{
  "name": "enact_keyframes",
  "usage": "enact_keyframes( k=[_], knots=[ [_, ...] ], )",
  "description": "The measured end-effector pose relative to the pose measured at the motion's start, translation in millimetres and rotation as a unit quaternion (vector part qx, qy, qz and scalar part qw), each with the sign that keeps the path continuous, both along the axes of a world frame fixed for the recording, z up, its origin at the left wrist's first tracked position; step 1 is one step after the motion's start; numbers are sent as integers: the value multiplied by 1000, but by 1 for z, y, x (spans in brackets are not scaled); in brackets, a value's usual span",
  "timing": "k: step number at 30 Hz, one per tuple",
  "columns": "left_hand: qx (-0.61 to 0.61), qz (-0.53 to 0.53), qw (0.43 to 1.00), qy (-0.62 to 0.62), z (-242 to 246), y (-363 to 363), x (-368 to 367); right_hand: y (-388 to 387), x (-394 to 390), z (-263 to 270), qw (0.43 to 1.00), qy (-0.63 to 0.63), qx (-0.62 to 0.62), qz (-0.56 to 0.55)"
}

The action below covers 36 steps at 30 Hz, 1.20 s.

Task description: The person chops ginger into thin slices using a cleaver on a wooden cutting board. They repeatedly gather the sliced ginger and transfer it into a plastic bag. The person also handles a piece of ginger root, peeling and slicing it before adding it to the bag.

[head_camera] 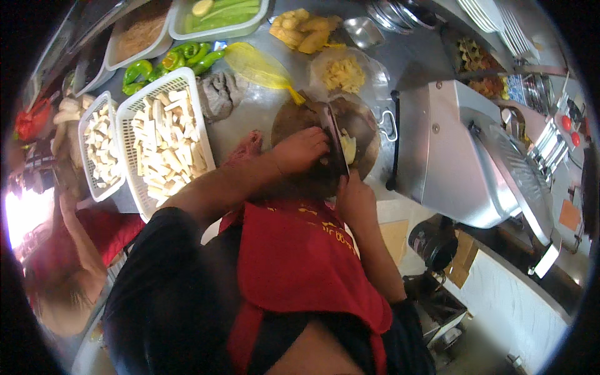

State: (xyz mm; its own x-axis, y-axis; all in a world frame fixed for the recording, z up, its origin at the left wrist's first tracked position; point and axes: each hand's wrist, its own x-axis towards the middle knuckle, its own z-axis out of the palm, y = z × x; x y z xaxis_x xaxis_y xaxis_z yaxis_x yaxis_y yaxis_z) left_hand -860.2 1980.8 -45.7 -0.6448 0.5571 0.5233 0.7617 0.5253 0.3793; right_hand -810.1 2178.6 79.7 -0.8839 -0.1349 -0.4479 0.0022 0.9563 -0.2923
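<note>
My right hand [356, 194] grips the handle end of a kitchen knife [336, 133], whose blade I see nearly edge-on over a round wooden chopping block [368, 115]. To the left of the blade, my left hand [302, 150] rests on the block with fingers curled close to the steel. Whatever lies under those fingers is hidden. Pale yellow slices, likely ginger [348, 146], lie on the block just right of the blade. Beyond the block, a clear plastic-lined container [318, 84] holds a heap of pale yellow slices [344, 75].
White baskets of cut pale pieces [168, 140] stand left, near green peppers [199, 56] and a grey cloth [218, 96]. A yellow mesh bag [258, 65] and ginger pieces [304, 30] lie behind. A metal slicing machine [450, 150] stands right. Another person's arm [82, 243] is at left.
</note>
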Motion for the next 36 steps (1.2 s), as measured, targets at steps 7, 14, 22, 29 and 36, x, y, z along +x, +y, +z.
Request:
enact_keyframes(
  k=[7,14,22,29,36],
  knots=[
    [14,7,999,-46,-3,3,2,2,2,-16,1000,2,-5,-27],
    [16,23,1000,2,5,2,0,5,5,-20,999,32,-14,-12],
    [-1,18,999,-43,-2,1,0,7,6,-8,1000,6,-24,-18],
    [16,22,997,-78,-11,0,4,12,-3,11,999,-16,-39,-3],
    [29,29,999,-5,-15,2,0,-1,4,-14,1000,-11,-16,-24]
  ],
)
